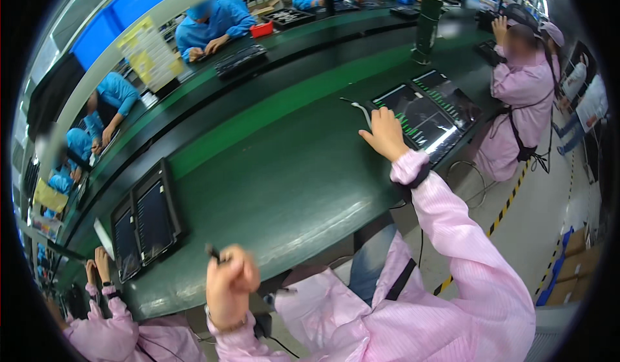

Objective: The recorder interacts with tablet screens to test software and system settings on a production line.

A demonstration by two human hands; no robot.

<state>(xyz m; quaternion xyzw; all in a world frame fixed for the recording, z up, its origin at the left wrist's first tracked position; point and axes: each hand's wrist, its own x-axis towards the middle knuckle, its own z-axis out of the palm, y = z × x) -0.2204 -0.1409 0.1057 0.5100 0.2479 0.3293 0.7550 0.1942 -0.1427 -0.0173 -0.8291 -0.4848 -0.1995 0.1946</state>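
My left hand (231,281) is raised near the front edge of the green workbench, slightly smeared by motion. Its fingers are closed round a small dark, thin tool (212,253), whose kind I cannot make out. At the right, my right hand (387,134) reaches over the near left side of a black tray (423,113). Its fingers are stretched out, and whether they touch the tray is hard to tell. Dark glossy panels with green strips (445,96) lie in that tray. Beside my right fingers a white, curved strip (359,107) lies on the bench.
Another black tray (169,197) with dark panels stands at the left, near a co-worker's hands (98,268). A co-worker in pink (526,91) sits at the right. Across the green bench (258,162), several people in blue work by a red bin (261,29). A post (427,29) rises at the far side.
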